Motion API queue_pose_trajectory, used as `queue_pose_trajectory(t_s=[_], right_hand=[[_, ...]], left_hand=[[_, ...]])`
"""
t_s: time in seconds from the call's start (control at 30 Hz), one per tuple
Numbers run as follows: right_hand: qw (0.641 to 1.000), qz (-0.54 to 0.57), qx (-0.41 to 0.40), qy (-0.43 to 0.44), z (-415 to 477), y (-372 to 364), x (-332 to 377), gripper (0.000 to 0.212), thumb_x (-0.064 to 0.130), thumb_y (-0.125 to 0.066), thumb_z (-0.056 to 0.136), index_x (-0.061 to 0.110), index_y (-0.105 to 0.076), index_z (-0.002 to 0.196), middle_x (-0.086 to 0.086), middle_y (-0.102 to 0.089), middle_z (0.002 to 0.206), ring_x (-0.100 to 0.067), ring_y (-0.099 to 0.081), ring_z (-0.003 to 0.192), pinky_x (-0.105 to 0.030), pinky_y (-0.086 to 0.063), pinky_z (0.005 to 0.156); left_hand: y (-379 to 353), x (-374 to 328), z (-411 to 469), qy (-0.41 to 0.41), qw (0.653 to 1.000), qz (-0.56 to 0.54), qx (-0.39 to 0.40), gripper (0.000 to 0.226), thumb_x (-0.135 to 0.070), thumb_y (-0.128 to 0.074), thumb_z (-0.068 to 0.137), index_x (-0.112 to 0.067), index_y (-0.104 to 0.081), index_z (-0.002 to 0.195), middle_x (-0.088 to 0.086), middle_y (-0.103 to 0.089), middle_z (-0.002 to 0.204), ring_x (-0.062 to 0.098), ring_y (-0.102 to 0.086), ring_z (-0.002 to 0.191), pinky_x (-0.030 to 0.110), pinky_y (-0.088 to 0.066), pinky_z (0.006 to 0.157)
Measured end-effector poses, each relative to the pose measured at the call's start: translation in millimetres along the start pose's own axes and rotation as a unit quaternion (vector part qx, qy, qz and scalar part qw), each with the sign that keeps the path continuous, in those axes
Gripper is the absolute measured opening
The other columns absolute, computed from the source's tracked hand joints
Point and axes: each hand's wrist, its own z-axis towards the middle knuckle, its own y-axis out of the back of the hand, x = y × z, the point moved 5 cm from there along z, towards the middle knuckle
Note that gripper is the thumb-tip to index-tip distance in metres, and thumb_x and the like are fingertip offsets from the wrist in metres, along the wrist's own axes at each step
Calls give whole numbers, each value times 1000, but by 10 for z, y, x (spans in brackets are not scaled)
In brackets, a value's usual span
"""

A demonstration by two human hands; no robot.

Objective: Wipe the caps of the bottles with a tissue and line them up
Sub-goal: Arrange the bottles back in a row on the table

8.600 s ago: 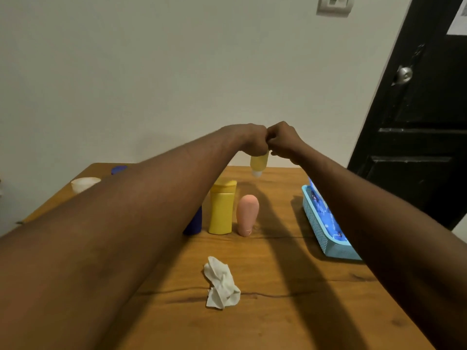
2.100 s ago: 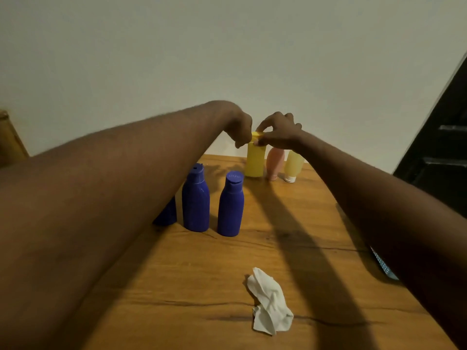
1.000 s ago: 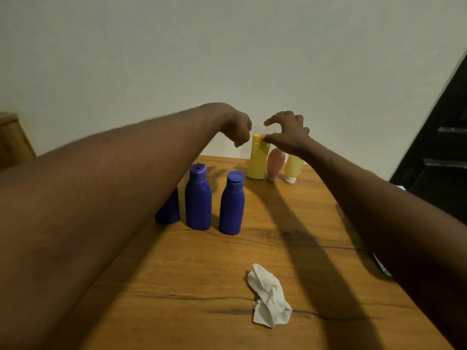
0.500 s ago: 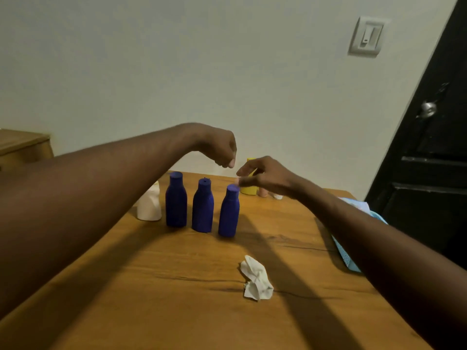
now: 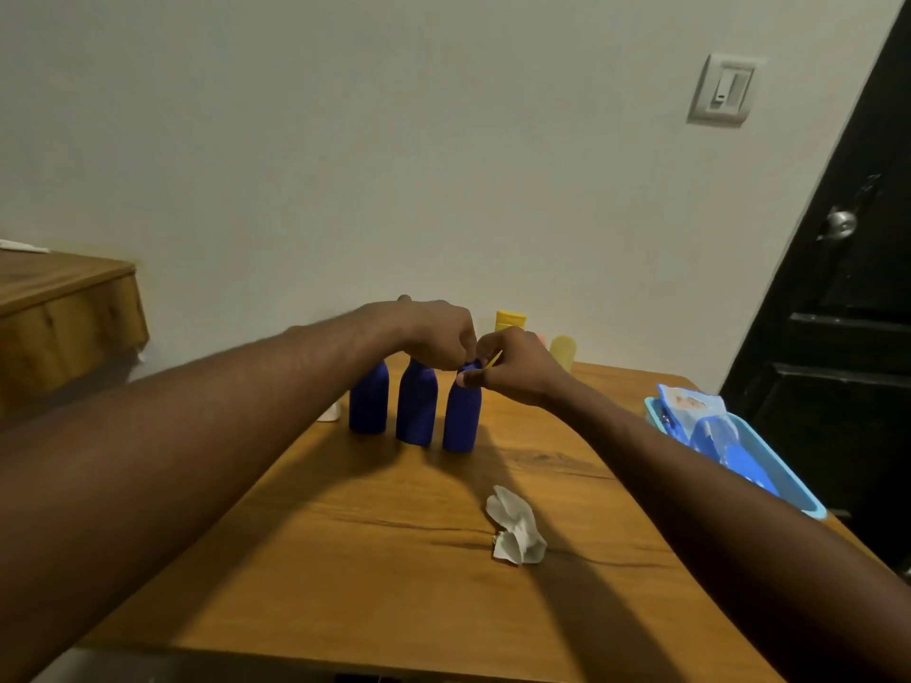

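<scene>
A: what are the fingers (image 5: 461, 354) up to?
B: both sets curled tight: left hand (image 5: 438, 335) and right hand (image 5: 517, 369) pinch the cap (image 5: 472, 366) of the rightmost blue bottle (image 5: 462, 419) on the desk (image 5: 345, 559). left wrist hides the top of the middle blue bottle (image 5: 416, 411). crumpled tissue (image 5: 515, 527) lies nearer.

Dim warm light, long soft shadows, bowed wide-angle edges.

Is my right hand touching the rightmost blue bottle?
Touching. Head view shows the right hand pinching the rightmost blue bottle at its cap.
</scene>
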Motion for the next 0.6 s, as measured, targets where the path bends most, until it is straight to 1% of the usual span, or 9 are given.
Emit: queue_pose_trajectory(t_s=[0.1, 0.23, 0.33, 0.4, 0.5, 0.6], right_hand=[[1000, 1, -2, 4, 39, 23, -15, 17, 32, -81, 82, 23, -67, 83, 15, -61, 79, -8, -59, 79, -23, -41, 62], [1000, -1, -10, -3, 207, 158, 1, 14, 30, -81, 82, 22, -69, 81, 11, -66, 80, -9, -62, 78, -25, -43, 64], [1000, 4, -23, -15, 410, 299, -5, 13, 27, -80, 82, 17, -72, 85, 7, -68, 81, -10, -62, 79, -24, -44, 64], [1000, 2, -25, -19, 596, 357, -24, 13, 25, -80, 82, 16, -72, 86, 5, -70, 83, -14, -64, 83, -26, -48, 67], [999, -4, -23, -32, 899, 389, -86, 17, 22, -80, 81, 10, -74, 91, 1, -71, 87, -20, -67, 90, -31, -52, 75], [999, -11, -24, -43, 1188, 386, -166, 22, 22, -80, 80, 6, -76, 95, -2, -72, 90, -22, -67, 91, -32, -51, 76]], left_hand=[[21, 16, 9, -5, 1000, 8, 5, 42, -17, -55, 95, -29, -65, 134, -7, -66, 129, 17, -56, 119, 42, -34, 88], [157, 57, 83, -6, 1000, 9, -15, 47, -16, -57, 94, -30, -60, 138, -9, -62, 128, 15, -53, 115, 40, -35, 86], [291, 115, 195, 2, 1000, -2, -30, 50, -14, -56, 94, -28, -56, 142, -2, -59, 137, 18, -54, 124, 35, -35, 83], [360, 181, 289, 10, 999, -17, -36, 53, -12, -56, 95, -25, -52, 146, 1, -56, 140, 20, -54, 127, 33, -36, 82], [411, 259, 439, 19, 999, -23, -31, 56, -9, -57, 95, -20, -47, 149, 7, -56, 141, 24, -54, 126, 32, -40, 84], [447, 344, 645, 28, 999, 4, -23, 56, -7, -56, 93, -20, -47, 148, 8, -56, 139, 24, -54, 120, 33, -41, 86]])
